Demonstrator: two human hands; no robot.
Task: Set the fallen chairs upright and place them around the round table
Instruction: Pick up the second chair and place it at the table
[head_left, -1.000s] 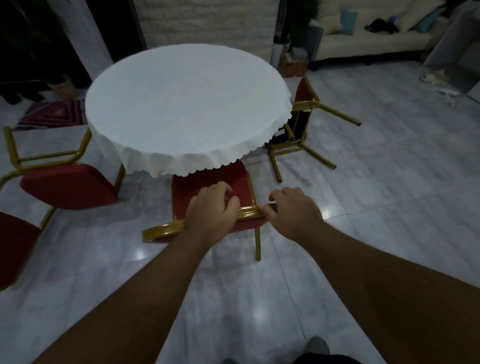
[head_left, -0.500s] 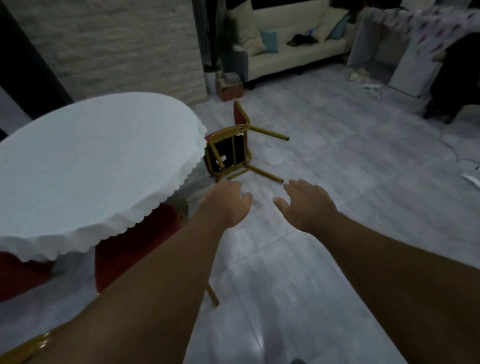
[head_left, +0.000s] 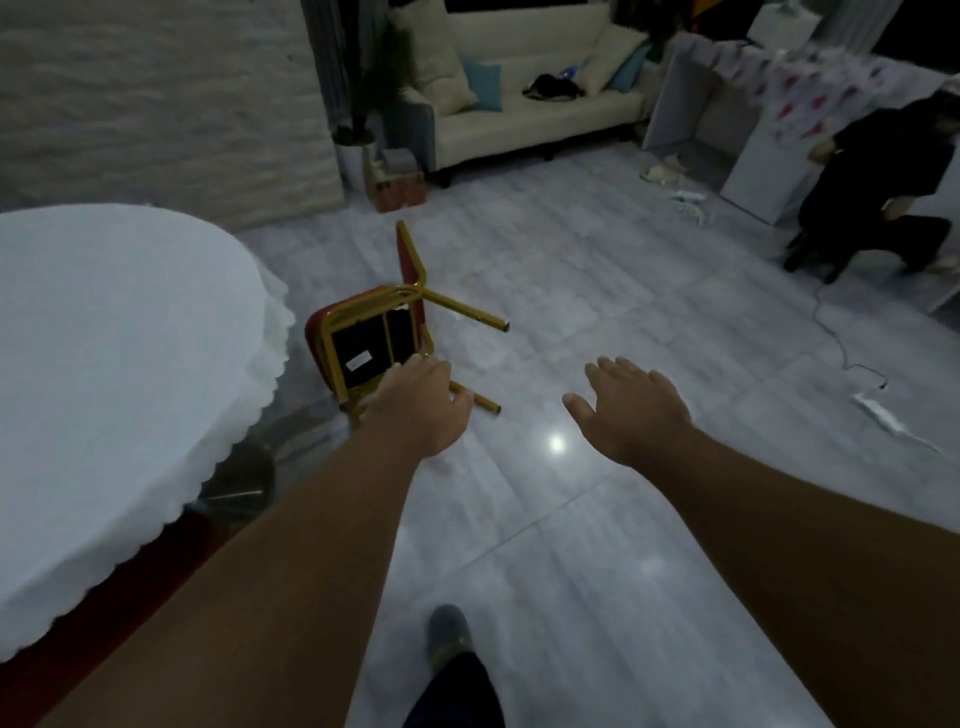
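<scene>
Clearly the job is only partly done, because one chair (head_left: 382, 332) is lying on its side on the tiled floor (head_left: 597, 312), just beside the round table (head_left: 114, 364) with its white cloth. Its black underside faces the camera, two gold legs stick out to the right, and the red back points away toward the sofa (head_left: 524, 104). At the lower left a strip of red shows under the table's edge; it may be another chair tucked in there, though too little is visible to be sure. Both hands reach forward toward the fallen chair and hold nothing. The left hand (head_left: 421, 405) is loosely open with fingers slightly curled, overlapping the chair's near legs in the picture, but whether it touches them cannot be told. The right hand (head_left: 631, 410) is spread wide, palm down, well apart from the chair. Left to do, by my reckoning: grip the frame, tip this chair onto its legs and slide it against the table.
</scene>
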